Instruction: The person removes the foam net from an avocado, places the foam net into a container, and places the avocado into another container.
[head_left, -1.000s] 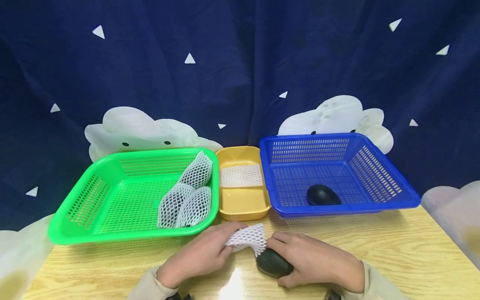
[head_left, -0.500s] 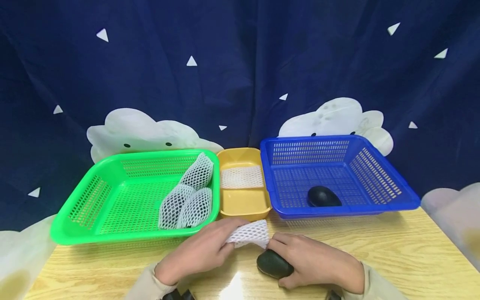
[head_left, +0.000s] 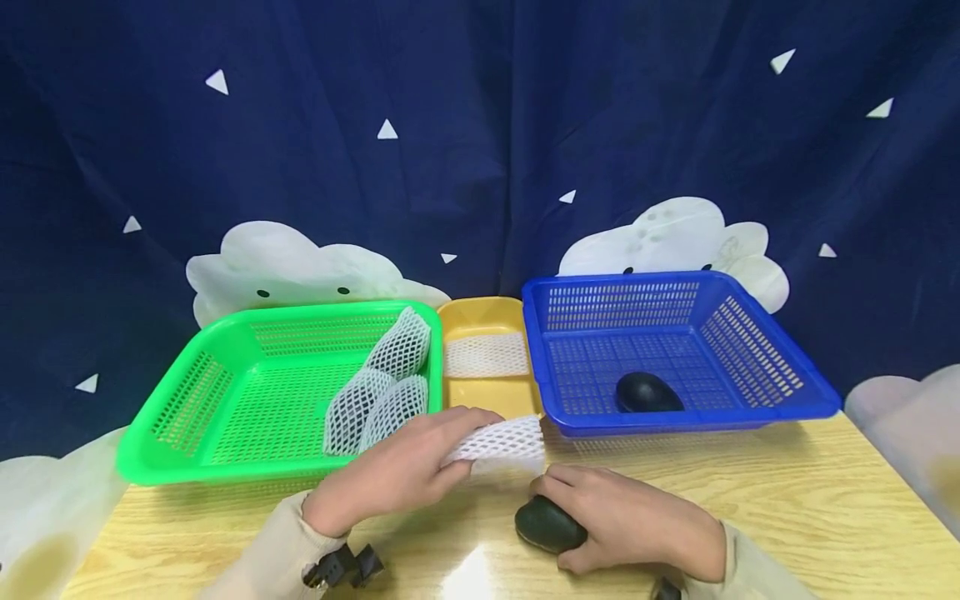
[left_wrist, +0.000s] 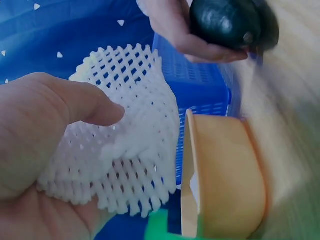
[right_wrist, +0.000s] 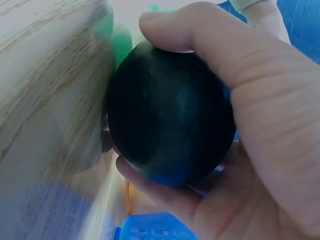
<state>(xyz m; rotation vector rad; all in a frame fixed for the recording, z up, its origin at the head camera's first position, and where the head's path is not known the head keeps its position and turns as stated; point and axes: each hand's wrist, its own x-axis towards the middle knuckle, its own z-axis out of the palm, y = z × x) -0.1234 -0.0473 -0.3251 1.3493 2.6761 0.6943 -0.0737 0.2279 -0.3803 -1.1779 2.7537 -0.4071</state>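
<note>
My left hand (head_left: 408, 467) pinches a white foam net sleeve (head_left: 504, 443) between thumb and fingers, in front of the yellow tray. In the left wrist view the foam net sleeve (left_wrist: 135, 120) looks flattened, its thumb-side face showing. My right hand (head_left: 630, 517) grips a smooth, dark green avocado (head_left: 550, 525) low over the table. Seen from the right wrist, thumb and fingers curl round the avocado (right_wrist: 172, 115). Inside the blue basket (head_left: 750, 410) lies another dark avocado (head_left: 647, 392). Several net-wrapped fruits (head_left: 397, 346) sit at the right end of the green basket (head_left: 281, 308).
Between the two baskets stands the yellow tray (head_left: 491, 404), with another white foam net sleeve (head_left: 486, 355) lying in it. All three containers stand along the back of the wooden table (head_left: 780, 492). A dark blue curtain (head_left: 465, 150) with clouds hangs behind them.
My left hand has risen away from the avocado toward the yellow tray, taking the foam net sleeve with it. The sleeve's end has come apart from my right fingers. My right hand stays put, gripping the avocado.
</note>
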